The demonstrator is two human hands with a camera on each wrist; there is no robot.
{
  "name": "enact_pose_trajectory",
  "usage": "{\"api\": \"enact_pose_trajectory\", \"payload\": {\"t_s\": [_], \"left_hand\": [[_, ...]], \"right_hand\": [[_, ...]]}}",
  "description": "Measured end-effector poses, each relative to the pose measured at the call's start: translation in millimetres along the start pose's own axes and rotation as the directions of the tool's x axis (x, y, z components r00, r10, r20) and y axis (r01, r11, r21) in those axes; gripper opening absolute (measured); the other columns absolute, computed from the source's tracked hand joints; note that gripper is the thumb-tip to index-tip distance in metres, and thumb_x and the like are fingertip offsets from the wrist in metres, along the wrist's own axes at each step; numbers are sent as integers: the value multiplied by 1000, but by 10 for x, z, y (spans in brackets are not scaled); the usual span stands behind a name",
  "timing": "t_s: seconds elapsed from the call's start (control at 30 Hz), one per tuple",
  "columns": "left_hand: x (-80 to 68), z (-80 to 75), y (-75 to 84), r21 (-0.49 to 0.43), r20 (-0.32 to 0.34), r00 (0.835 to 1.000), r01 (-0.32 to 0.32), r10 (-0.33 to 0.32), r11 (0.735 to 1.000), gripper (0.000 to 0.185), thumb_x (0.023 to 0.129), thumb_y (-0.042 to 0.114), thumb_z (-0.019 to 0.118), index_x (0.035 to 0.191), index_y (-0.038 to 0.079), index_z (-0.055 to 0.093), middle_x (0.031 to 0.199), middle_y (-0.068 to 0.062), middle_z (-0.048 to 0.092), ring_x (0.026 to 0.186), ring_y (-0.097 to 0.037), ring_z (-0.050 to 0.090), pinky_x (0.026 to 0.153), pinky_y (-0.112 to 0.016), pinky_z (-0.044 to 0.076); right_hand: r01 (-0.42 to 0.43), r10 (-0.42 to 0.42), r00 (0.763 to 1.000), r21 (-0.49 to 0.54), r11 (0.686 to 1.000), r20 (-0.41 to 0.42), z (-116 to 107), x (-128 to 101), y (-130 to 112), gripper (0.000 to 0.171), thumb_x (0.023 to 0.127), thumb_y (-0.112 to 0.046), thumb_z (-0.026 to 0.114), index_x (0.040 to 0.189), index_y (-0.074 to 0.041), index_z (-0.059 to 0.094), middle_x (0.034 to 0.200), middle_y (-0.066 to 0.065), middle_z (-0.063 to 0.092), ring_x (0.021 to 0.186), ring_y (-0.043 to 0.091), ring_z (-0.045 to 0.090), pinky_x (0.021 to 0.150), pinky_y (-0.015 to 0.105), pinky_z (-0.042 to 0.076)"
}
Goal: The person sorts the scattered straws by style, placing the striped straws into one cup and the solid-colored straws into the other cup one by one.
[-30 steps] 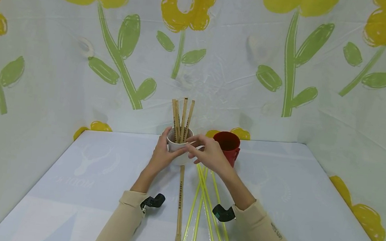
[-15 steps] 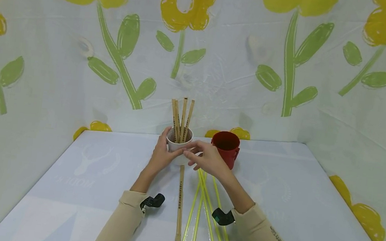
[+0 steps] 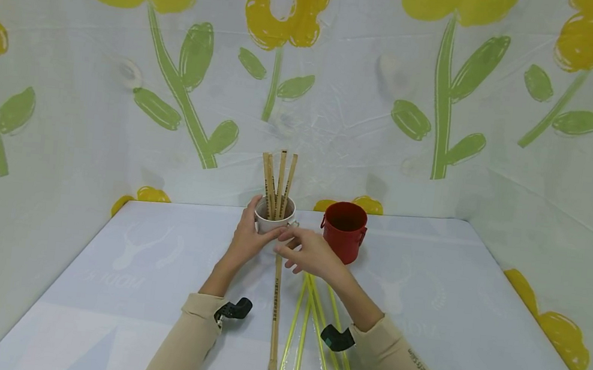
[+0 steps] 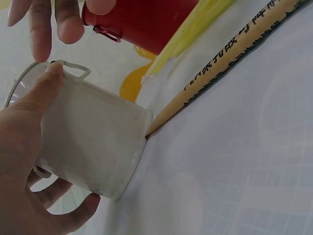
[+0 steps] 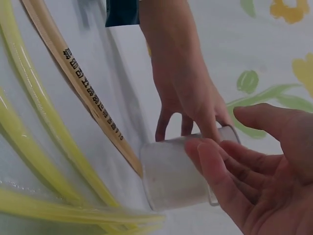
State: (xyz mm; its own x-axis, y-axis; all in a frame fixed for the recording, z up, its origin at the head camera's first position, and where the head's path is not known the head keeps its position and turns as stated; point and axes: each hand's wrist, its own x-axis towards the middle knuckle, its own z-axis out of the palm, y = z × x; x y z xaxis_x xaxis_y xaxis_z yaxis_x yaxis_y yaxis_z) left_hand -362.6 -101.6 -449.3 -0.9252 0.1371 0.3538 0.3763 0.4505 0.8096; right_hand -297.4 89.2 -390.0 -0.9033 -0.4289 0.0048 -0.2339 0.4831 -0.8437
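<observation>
left hand (image 3: pixel 247 241) grips white cup (image 3: pixel 273 222), frame centre, w/ sticks (image 3: pixel 277 183) in it. right hand (image 3: pixel 307 251) hovers, fingers loosely spread, empty. prob sorting step; next needs pinching table stick (image 3: pixel 276 309).

Left hand (image 5: pixel 188 105) gripped the white cup (image 5: pixel 173 174) from behind; right hand (image 5: pixel 254 181) hovered open beside it, wooden stick (image 5: pixel 83 88) and yellow straws (image 5: pixel 34 137) lying alongside.
</observation>
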Motion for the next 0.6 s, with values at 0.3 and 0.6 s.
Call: {"api": "enact_pose_trajectory", "payload": {"t_s": [0.3, 0.6], "left_hand": [[-7, 5, 16, -13, 0, 1000, 14, -14, 1000, 99, 80, 45, 79, 155, 24, 18, 149, -12, 36, 136, -30, 42, 107, -56, 39], [4, 12, 6, -5, -11, 1000, -1, 0, 1000, 97, 79, 45, 80, 154, 28, 21, 147, -11, 39, 135, -29, 43, 108, -54, 39]], "right_hand": [[-67, 72, 995, -91, 994, 61, 121, -10, 1, 46, 92, -32, 69, 125, -1, 61, 97, 17, 73, 68, 28, 73, 58, 30, 58], [-153, 172, 983, -218, 964, 69, 269, -48, -8, 52, 90, -36, 70, 128, -3, 61, 85, 9, 72, 56, 15, 69, 61, 27, 56]]}}
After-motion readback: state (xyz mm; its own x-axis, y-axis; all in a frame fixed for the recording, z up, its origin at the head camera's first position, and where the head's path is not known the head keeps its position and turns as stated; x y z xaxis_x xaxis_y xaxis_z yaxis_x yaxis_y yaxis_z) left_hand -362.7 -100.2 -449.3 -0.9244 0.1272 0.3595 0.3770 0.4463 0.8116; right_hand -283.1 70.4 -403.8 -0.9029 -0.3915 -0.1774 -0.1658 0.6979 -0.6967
